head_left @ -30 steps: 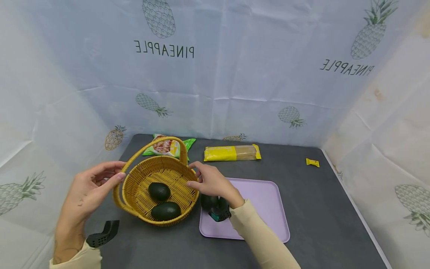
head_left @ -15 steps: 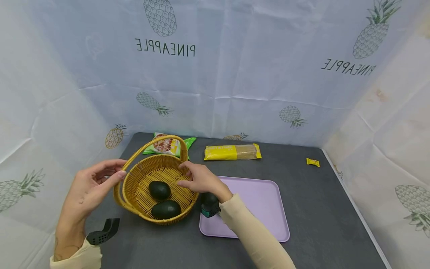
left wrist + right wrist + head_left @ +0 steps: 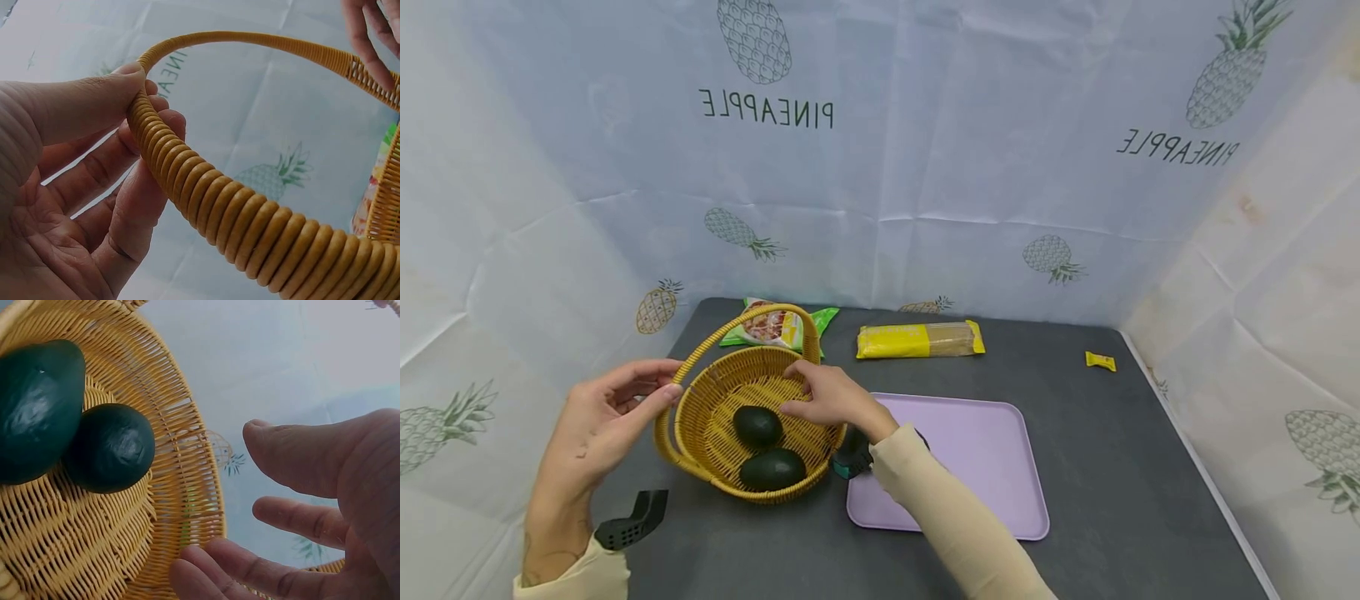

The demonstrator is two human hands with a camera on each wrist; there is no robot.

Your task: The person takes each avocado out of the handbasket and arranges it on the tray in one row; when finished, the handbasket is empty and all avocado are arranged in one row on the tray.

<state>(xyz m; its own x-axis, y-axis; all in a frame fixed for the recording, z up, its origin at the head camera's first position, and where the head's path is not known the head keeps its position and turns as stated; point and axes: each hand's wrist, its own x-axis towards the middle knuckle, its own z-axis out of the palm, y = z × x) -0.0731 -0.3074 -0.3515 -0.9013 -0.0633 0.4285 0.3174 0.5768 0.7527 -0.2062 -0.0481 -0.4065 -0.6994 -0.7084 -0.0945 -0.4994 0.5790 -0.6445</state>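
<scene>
A yellow wicker basket (image 3: 700,408) stands on the dark table with two dark green avocados, one (image 3: 757,427) behind the other (image 3: 772,470). My left hand (image 3: 598,425) pinches the left part of its arched handle (image 3: 212,203) between thumb and fingers, as the left wrist view shows up close. Over the basket's right side hovers my right hand (image 3: 831,396), thumb and fingers spread with nothing between them. In the right wrist view, both avocados, the larger-looking one (image 3: 37,412) and the rounder one (image 3: 112,447), lie apart from the right fingertips (image 3: 187,575).
A lilac tray (image 3: 977,458) lies right of the basket, partly under the right forearm. Behind are a green food packet (image 3: 775,329), partly crossed by the handle, and a yellow pack of noodles (image 3: 917,340). A small yellow wrapped sweet (image 3: 1101,362) lies far right. Fabric walls enclose the table.
My right hand has moved left, from the basket's right rim to over its inside. The left hand keeps its hold on the handle; basket and avocados stay in place.
</scene>
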